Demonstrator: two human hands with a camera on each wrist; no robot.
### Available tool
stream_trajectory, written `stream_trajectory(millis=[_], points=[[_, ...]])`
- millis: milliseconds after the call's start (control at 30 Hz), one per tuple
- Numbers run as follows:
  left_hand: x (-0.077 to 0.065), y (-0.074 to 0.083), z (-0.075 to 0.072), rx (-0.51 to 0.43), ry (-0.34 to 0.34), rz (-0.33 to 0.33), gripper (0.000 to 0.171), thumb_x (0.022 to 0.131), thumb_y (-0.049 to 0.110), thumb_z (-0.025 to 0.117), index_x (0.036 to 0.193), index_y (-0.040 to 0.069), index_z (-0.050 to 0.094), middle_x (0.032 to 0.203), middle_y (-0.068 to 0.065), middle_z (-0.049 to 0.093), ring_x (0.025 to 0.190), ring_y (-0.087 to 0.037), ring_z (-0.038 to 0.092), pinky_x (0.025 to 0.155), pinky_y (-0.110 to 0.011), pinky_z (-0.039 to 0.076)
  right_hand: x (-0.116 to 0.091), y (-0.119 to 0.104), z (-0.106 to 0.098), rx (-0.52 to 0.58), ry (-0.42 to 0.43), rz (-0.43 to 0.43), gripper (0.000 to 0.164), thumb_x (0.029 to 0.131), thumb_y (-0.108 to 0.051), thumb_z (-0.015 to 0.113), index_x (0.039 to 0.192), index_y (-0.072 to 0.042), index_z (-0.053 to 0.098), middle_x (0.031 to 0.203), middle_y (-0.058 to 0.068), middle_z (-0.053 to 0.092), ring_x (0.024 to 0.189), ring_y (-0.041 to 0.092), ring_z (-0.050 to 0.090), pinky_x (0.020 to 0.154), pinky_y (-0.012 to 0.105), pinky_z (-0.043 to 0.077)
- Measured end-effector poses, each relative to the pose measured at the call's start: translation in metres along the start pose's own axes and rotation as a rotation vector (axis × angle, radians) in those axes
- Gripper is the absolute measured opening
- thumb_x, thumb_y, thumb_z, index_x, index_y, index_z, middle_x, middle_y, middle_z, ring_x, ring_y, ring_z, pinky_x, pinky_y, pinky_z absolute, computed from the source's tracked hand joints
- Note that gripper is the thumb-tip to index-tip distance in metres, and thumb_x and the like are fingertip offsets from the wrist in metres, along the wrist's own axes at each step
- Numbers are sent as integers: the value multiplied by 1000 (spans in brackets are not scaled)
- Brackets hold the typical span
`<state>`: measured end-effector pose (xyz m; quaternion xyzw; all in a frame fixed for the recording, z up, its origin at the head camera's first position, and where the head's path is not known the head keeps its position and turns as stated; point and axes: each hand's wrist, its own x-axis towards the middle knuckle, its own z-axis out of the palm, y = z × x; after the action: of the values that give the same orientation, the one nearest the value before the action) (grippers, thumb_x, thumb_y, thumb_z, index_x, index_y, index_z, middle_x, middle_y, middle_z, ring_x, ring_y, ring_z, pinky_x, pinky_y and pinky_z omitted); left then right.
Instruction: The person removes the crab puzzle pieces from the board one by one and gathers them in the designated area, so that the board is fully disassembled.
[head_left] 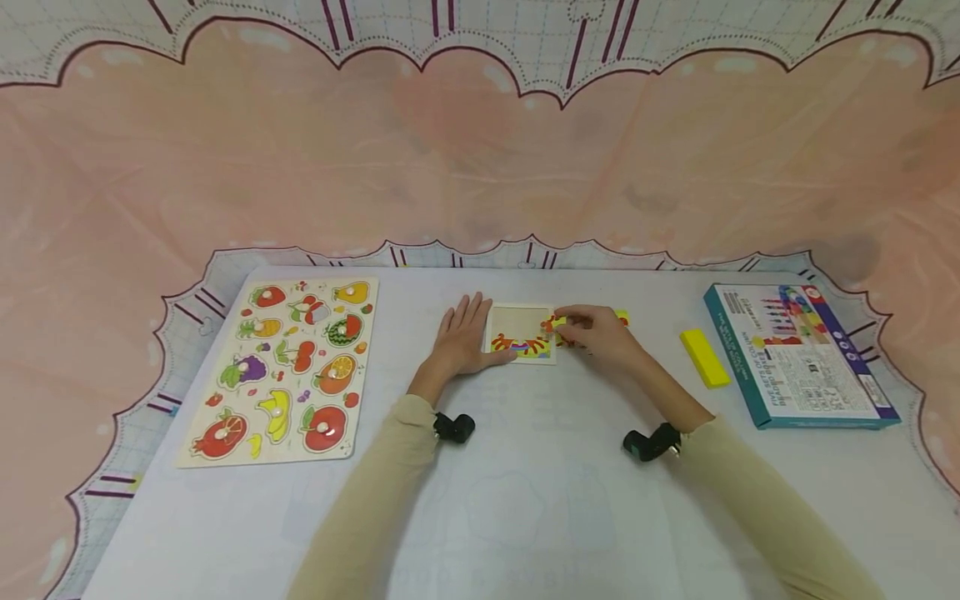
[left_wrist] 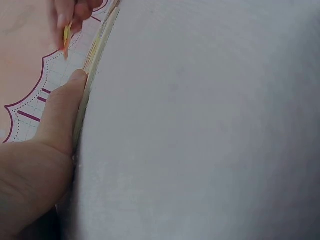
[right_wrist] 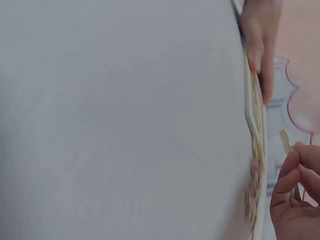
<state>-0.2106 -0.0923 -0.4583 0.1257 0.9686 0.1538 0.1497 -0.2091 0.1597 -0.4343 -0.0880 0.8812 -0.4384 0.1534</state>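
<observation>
Puzzle piece (left_wrist: 67, 38), likely light and stiff, best held by its edges, sits pinched in your right hand (head_left: 600, 335) mid-frame, your straight-fingered left hand (head_left: 461, 337) touching the tray (head_left: 517, 320).

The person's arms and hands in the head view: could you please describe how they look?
Long, plain beige sleeves cover both arms; a small black camera sits at each wrist. The left hand and the right hand are bare, without gloves.

Puzzle pieces (head_left: 623, 317) partly covered, box (head_left: 810, 367) fine print illegible.
Right hand (head_left: 600, 333) covers them, tray's (head_left: 525, 306) 3 o'clock; sleeves (head_left: 360, 508) cropped at 7 and 4; left-wrist view crops that hand at 11.
</observation>
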Motion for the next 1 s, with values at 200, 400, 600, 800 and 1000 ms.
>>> stream_trajectory(millis=[200, 400, 600, 800, 1000], points=[[-2, -1, -3, -13, 2, 3, 107, 84, 68, 58, 157, 14, 3, 166, -7, -4, 154, -25, -7, 125, -46, -1, -20, 30, -34, -45, 25, 69, 43, 98, -28, 58, 137, -10, 55, 128, 15, 59, 102, 26, 53, 78, 17, 48], [-4, -3, -4, -14, 1, 0, 107, 84, 67, 58, 157, 14, 2, 166, -6, -5, 154, -25, -8, 125, -46, -1, -31, 52, -45, -45, 46, 98, 41, 98, -25, 57, 135, -8, 56, 135, 18, 55, 104, 26, 50, 77, 12, 43], [-2, -1, -3, -28, 1, 1, 106, 84, 67, 58, 157, 14, 4, 166, -7, -4, 154, -25, -7, 125, -46, -1, -36, 56, -47, -28, 36, 106, 41, 99, -25, 56, 136, -7, 55, 138, 18, 54, 105, 26, 50, 78, 10, 42], [-2, 1, -2, -22, 7, 8, 106, 84, 67, 58, 157, 13, 4, 166, -7, -3, 154, -25, -6, 125, -46, -1, -38, 58, -46, -74, 61, 83, 40, 97, -23, 58, 133, -7, 58, 111, 17, 59, 92, 24, 49, 70, 17, 41], [-2, 2, -2, -21, 3, 12, 107, 84, 68, 58, 157, 13, 3, 166, -6, -4, 154, -25, -7, 125, -46, -1, -39, 56, -42, -210, 97, 53, 36, 95, -19, 61, 129, -6, 62, 94, 12, 56, 87, 23, 50, 70, 22, 42]])
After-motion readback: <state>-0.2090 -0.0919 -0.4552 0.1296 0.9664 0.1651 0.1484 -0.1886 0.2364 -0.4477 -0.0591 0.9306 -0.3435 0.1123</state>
